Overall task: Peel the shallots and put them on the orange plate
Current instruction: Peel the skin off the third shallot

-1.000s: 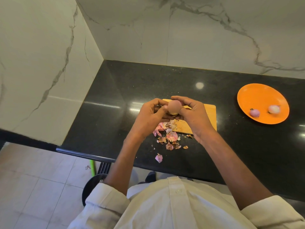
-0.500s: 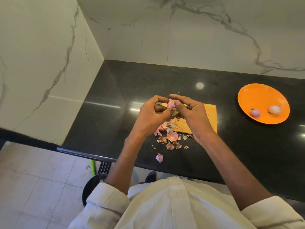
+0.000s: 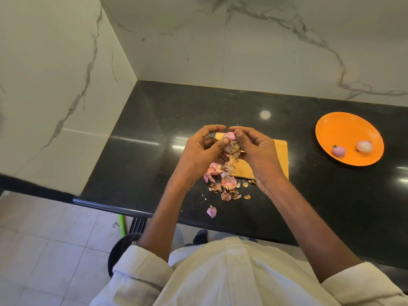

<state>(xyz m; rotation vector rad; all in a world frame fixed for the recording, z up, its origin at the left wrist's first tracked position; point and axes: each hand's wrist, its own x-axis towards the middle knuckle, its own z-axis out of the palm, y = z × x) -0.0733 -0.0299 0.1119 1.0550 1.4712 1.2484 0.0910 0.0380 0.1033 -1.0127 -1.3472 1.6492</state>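
Nearest: white shirt (image 3: 231, 281), sleeves rolled, both forearms reaching out over the black tabletop (image 3: 136, 155).

Next: a loose heap of peelings (image 3: 223, 182) on the tabletop, spilling off the near edge of the wooden board (image 3: 280, 157).

Above the board: left hand (image 3: 198, 155) and right hand (image 3: 256, 155), fingers of both curled round one shallot (image 3: 230, 142) held between them, thumbs at its papery end; a strip of skin hangs down.

Farther, well off to the right: orange plate (image 3: 344, 131) carrying two peeled shallots (image 3: 339, 150). The right hand lies nearer it.

Behind: marble wall (image 3: 265, 51).
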